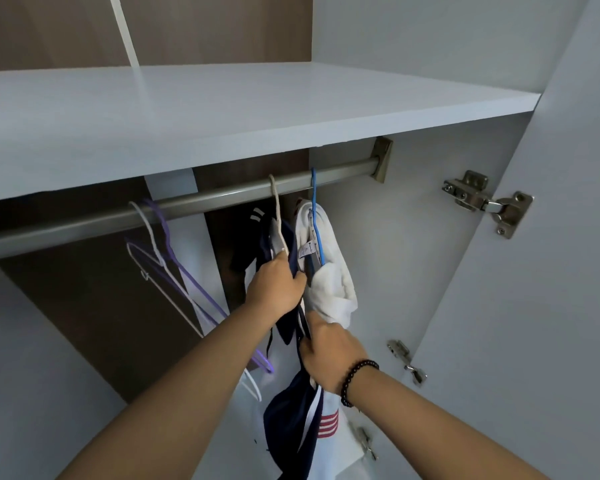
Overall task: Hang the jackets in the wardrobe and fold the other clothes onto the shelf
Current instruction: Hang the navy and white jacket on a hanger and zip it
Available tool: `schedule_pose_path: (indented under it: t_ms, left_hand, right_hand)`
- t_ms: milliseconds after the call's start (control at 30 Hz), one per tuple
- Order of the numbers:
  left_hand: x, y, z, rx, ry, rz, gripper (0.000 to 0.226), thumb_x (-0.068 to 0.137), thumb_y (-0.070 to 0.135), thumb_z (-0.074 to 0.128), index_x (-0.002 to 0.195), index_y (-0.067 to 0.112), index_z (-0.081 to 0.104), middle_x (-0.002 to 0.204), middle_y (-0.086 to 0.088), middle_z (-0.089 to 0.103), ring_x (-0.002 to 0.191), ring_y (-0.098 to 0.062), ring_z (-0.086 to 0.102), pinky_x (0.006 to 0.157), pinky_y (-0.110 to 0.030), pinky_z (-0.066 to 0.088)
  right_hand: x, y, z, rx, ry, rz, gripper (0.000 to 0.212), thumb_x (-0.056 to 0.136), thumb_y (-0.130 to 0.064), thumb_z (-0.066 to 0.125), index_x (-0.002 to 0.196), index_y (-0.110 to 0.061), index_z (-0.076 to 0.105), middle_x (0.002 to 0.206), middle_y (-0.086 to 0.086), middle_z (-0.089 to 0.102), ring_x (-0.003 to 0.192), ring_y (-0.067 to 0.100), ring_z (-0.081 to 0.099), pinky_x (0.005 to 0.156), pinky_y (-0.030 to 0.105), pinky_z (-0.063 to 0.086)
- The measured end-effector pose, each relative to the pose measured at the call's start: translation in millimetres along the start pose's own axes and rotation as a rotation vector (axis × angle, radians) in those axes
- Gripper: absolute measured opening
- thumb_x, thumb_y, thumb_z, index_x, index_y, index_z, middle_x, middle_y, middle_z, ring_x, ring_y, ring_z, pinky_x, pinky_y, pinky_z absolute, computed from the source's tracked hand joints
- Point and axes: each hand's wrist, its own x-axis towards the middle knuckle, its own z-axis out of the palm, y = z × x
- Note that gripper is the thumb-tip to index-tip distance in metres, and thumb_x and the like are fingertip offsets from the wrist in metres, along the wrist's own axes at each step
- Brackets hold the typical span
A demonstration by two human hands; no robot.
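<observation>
Navy-and-white jacket [291,414] hung from a beige hanger [278,216] on the wardrobe rail [187,202], both arms reaching up to it.
The left hand [274,289] gripped its collar at the hanger's base; the right hand [329,355], lower, pinched the front edge. A white jacket [329,282] on a blue hanger [315,216] hung just right, under the shelf [222,109].

matt white laminate shelf [222,109]; brushed metal rail [194,199]; shiny steel hinge [487,202]; cloth jacket [293,420].
</observation>
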Motion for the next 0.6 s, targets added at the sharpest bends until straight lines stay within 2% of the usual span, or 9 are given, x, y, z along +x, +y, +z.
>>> schedule_pose_path:
  t_ms: [133,200,300,367,467,600]
  left_hand:
    - [13.9,21.5,5.3,0.068,-0.087,0.036,0.026,0.093,0.028,0.052,0.107,0.006,0.053,0.109,-0.017,0.063,0.097,-0.036,0.06,0.082,-0.043,0.053]
    - [21.2,32.8,9.9,0.089,-0.118,0.054,0.026,0.092,0.029,0.052,0.105,0.007,0.053,0.109,-0.016,0.063,0.098,-0.037,0.06,0.079,-0.041,0.052]
    - [30.4,47.4,18.9,0.092,-0.142,0.08,0.025,0.092,0.033,0.053,0.097,0.008,0.05,0.108,-0.017,0.063,0.098,-0.038,0.06,0.071,-0.035,0.045]
    - [36.4,56.2,26.9,0.083,-0.146,0.09,0.028,0.092,0.033,0.053,0.101,0.007,0.052,0.107,-0.016,0.063,0.096,-0.037,0.061,0.067,-0.032,0.042]
    - [45.1,69.7,38.7,0.076,-0.153,0.099,0.026,0.092,0.031,0.053,0.103,0.007,0.054,0.104,-0.013,0.064,0.091,-0.034,0.061,0.065,-0.031,0.041]
    - [57.0,87.9,52.2,0.056,-0.18,0.11,0.02,0.091,0.031,0.054,0.092,0.011,0.05,0.102,-0.012,0.064,0.089,-0.032,0.06,0.065,-0.031,0.04]
  right_hand:
    - [4.1,6.3,-9.6,0.074,0.016,0.07,0.013,0.089,-0.01,0.041,0.103,-0.009,0.042,0.075,0.004,0.048,0.067,0.026,0.048,0.059,0.029,0.039]
    - [5.1,13.5,-16.7,0.075,0.032,0.108,0.013,0.089,-0.009,0.04,0.102,-0.009,0.042,0.072,0.001,0.046,0.067,0.024,0.049,0.059,0.029,0.04]
    - [4.9,27.8,-29.0,0.048,0.058,0.166,0.012,0.091,-0.012,0.04,0.102,-0.012,0.043,0.079,0.003,0.05,0.072,0.025,0.052,0.063,0.03,0.044]
    - [4.6,37.0,-36.7,0.025,0.074,0.195,0.014,0.091,-0.013,0.041,0.104,-0.013,0.044,0.083,0.003,0.05,0.073,0.025,0.051,0.064,0.03,0.044]
    - [7.4,50.9,-45.6,-0.019,0.11,0.235,0.021,0.091,-0.012,0.042,0.111,-0.013,0.047,0.083,0.002,0.048,0.069,0.022,0.047,0.061,0.027,0.039]
    - [9.5,71.0,-56.1,-0.075,0.159,0.304,0.029,0.091,-0.015,0.04,0.12,-0.017,0.045,0.084,0.004,0.047,0.07,0.027,0.048,0.062,0.029,0.04]
